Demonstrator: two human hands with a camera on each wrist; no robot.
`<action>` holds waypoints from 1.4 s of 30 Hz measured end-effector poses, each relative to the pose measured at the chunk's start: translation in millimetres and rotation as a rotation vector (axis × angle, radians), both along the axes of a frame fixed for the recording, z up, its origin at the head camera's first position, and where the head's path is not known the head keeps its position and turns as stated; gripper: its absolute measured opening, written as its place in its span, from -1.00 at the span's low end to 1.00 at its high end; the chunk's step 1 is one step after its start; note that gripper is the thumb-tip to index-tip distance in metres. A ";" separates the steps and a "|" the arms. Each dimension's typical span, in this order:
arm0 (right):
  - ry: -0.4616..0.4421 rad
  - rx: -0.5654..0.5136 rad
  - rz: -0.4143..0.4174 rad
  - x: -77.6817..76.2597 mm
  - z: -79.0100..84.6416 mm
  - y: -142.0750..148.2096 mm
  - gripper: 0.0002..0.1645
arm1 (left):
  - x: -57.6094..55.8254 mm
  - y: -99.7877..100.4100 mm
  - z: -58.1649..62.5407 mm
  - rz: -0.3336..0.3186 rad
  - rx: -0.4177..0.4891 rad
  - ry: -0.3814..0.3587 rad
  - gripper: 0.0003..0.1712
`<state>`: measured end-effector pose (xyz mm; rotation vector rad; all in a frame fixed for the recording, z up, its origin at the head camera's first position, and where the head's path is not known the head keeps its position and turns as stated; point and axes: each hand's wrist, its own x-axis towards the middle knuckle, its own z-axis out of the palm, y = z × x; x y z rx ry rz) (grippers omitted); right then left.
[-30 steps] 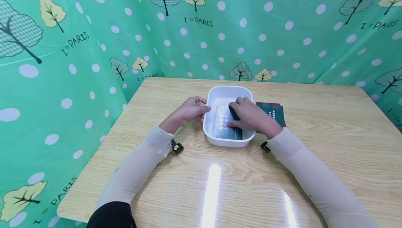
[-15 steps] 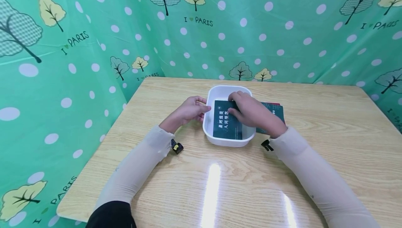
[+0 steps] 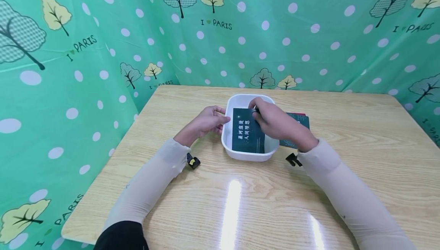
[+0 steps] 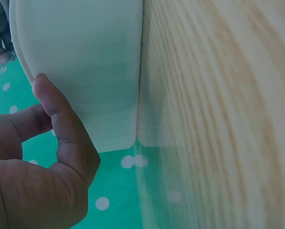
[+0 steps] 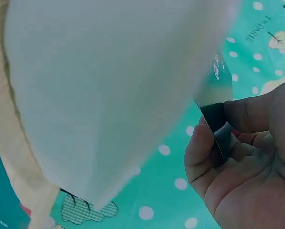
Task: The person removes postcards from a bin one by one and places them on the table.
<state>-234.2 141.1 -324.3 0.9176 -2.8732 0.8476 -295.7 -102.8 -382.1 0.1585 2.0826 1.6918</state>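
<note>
Green booklet (image 3: 244, 131) sits in the white tub (image 3: 248, 157), just right of centre in the head view; the right hand (image 3: 276, 122) has its grip pinching the booklet's edge, the left hand (image 3: 207, 120) holding the tub's rim.

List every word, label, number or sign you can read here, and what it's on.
"星河滚烫": book in the white tub.
"人间理想": same book.
"I PARIS", a heart between, repeated: curtain.
Too small to read: that book's fine print; lettering on the partly covered booklet beside the tub.
</note>
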 end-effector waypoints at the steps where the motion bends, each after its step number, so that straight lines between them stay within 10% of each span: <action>1: 0.007 -0.008 -0.004 1.0 2.5 1.1 -0.78 | -0.1 0.1 -0.1 -0.001 0.000 0.000 -0.60; 23: 0.332 -0.203 -0.122 -1.8 42.3 56.7 -0.71 | -0.5 0.5 -1.9 0.001 0.036 -0.009 -0.58; 42: 0.165 -0.243 -0.385 -17.3 42.5 119.7 -0.60 | -0.9 1.0 -2.0 0.004 0.040 -0.014 -0.56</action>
